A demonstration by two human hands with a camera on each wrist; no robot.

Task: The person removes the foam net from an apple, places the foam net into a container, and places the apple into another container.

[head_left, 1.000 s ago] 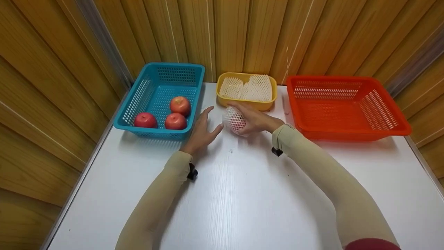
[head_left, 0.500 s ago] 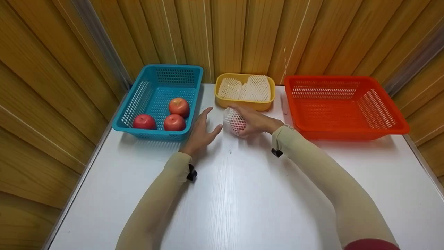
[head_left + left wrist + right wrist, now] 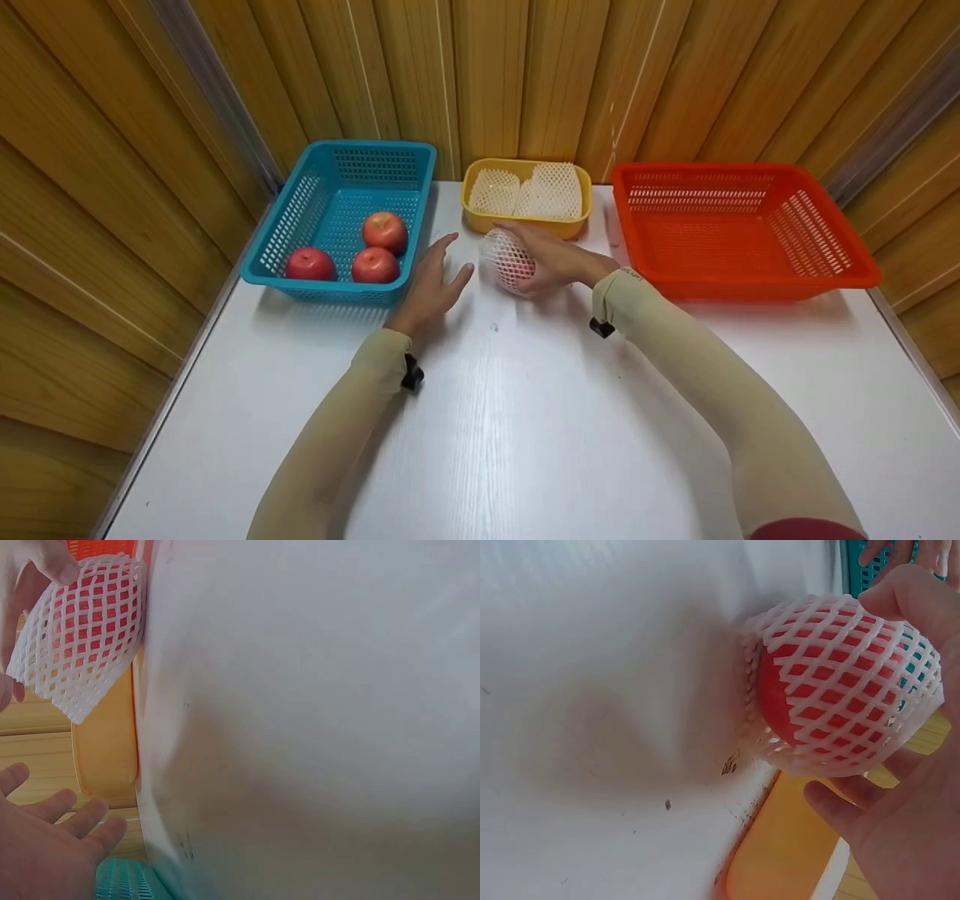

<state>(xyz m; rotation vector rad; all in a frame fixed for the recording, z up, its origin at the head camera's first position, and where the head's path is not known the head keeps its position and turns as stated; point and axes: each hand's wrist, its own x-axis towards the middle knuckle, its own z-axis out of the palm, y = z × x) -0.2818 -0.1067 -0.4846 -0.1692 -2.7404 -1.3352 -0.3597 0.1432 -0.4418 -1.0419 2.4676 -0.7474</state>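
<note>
A red apple (image 3: 776, 694) sits inside a white foam net sleeve (image 3: 501, 259) on the table, in front of the yellow box. My right hand (image 3: 553, 261) grips the sleeved apple from the right, thumb on the near side and fingers round the far side. In the left wrist view the net (image 3: 82, 630) stretches over the apple and narrows past it into a loose end. To the left, my left hand (image 3: 431, 292) stays apart from the net, its fingers spread and holding nothing. It is nearest to the blue basket's right side.
At the back left a blue basket (image 3: 262, 282) holds three apples (image 3: 375, 265). The yellow box (image 3: 523, 221) with folded foam nets (image 3: 556, 191) stands behind the hands. An orange-red basket (image 3: 742, 283) is at the right, and wooden panels (image 3: 495, 82) wall the table's back.
My left hand has drawn very slightly to the left, away from the net. The right hand keeps its grip on the sleeved apple, and the head view has shifted a little.
</note>
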